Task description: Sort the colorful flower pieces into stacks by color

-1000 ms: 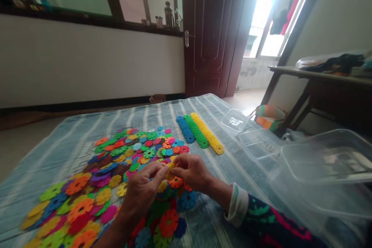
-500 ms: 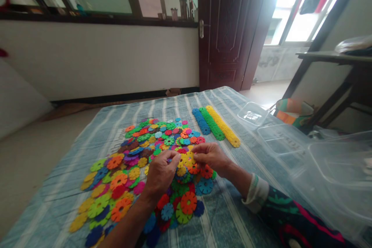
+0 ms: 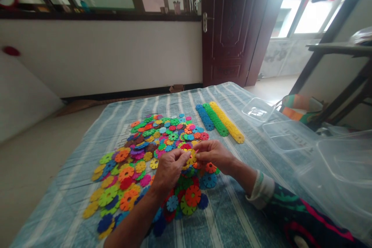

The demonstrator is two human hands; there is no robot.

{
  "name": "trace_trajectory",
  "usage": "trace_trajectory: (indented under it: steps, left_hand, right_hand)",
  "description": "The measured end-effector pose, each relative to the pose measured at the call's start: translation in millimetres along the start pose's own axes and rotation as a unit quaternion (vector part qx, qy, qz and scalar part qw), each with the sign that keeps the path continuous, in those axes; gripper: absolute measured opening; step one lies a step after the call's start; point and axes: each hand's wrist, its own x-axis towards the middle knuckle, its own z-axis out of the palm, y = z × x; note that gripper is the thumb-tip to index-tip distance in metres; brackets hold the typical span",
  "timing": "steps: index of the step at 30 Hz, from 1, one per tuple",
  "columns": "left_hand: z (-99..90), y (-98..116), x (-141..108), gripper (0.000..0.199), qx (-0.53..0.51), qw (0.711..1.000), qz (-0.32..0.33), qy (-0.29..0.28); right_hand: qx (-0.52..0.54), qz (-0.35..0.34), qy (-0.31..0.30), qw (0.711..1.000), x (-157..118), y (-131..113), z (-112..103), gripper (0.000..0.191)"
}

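Observation:
My left hand point(image 3: 172, 166) is closed in a pinch on a yellow notched snowflake disc point(image 3: 191, 157). My right hand point(image 3: 214, 155) meets it from the other side, thumb and finger pinched at the disc's right edge. Whether one disc or two are held there is hard to make out. Both hands hover over a heap of loose plastic snowflake discs point(image 3: 126, 172) in many colours. Beyond my right hand lie three rows of overlapping discs: a blue row point(image 3: 204, 117), a green row point(image 3: 215, 120) and a yellow row point(image 3: 226, 122).
A blue striped cloth point(image 3: 78, 178) covers the bed-like surface under the discs. Clear plastic boxes and lids stand to the right, among them a small box point(image 3: 258, 111) and a larger one point(image 3: 345, 170). A dark red door point(image 3: 229, 31) is at the back.
The hands have drawn closer together around the yellow disc; two yellow pieces showed apart between them before. The whole view has shifted slightly, with the scene moving right and up.

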Motion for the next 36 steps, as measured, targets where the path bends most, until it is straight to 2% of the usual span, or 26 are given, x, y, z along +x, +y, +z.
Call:
trace_trajectory:
  steps: [4,8,13,19,24,30,36]
  left_hand:
    - [4.1,0.7,-1.3,0.037,-0.03,0.999,-0.016,0.006]
    - [6.5,-0.2,-1.7,0.037,-0.063,0.997,-0.039,-0.006]
    - [7.9,0.0,-2.4,0.035,-0.112,0.991,-0.069,-0.016]
    - [9.2,3.8,-4.8,0.033,-0.141,0.986,-0.087,-0.011]
    - [9.5,2.2,-4.2,0.031,-0.137,0.988,-0.077,0.0]
    - [9.0,-4.0,-2.4,0.035,-0.081,0.995,-0.065,-0.015]
    - [6.7,-6.1,-1.6,0.031,-0.044,0.998,-0.032,-0.038]
  right_hand:
    - [0.004,-0.005,0.002,1.0,-1.5,2.2,2.2,0.036]
    - [0.001,-0.017,-0.002,1.0,-1.4,3.3,1.6,0.033]
    - [0.021,-0.001,0.001,1.0,0.0,3.3,-0.7,0.03]
    - [0.025,0.009,-0.019,0.999,-2.7,1.7,1.8,0.036]
    - [0.01,-0.001,-0.017,1.0,-4.2,1.9,4.8,0.043]
    - [-0.009,0.004,0.001,1.0,-2.9,-0.2,2.1,0.037]
    - [-0.03,0.001,0.008,1.0,-3.2,0.9,0.1,0.033]
